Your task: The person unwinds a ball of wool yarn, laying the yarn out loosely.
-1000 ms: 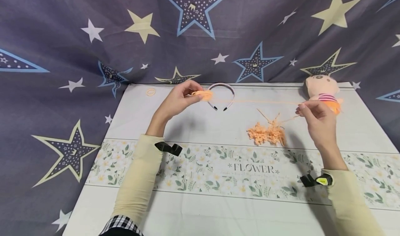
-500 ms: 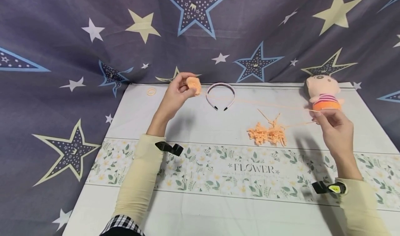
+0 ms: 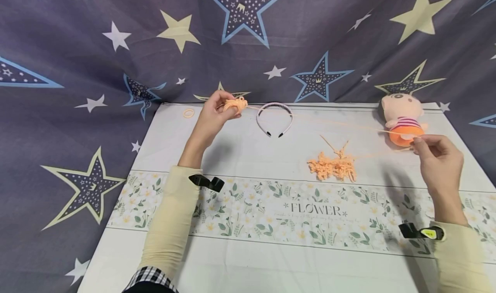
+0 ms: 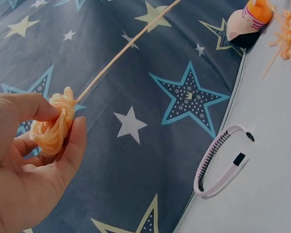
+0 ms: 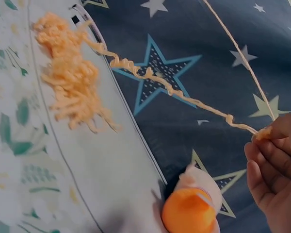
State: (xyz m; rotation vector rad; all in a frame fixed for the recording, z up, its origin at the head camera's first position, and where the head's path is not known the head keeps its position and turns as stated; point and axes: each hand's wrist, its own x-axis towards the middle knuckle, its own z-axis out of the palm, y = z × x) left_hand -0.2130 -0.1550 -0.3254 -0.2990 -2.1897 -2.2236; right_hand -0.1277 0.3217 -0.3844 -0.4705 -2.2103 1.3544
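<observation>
My left hand (image 3: 215, 116) grips a small bundle of orange yarn (image 4: 58, 124) between thumb and fingers, raised above the back of the table. From it a single strand (image 4: 126, 48) runs taut to the right. At the other end my right hand (image 3: 441, 163) pinches the strand in front of the plush toy. A second, crinkled length of yarn (image 5: 177, 92) leads from those right fingertips down to a frilly orange knitted piece (image 3: 332, 166) lying on the table. In the right wrist view this length shows small loops and kinks.
A pink headband (image 3: 274, 107) with black tips lies at the back middle. Left of it is a small orange ring (image 3: 188, 113). The plush toy (image 3: 403, 107) sits at the back right, against the star-patterned curtain (image 3: 147, 26). A floral band crosses the white tablecloth (image 3: 290, 263).
My right hand has moved right and slightly down, lengthening the strand between the hands. The left hand has shifted a little left and up, turning the yarn bundle.
</observation>
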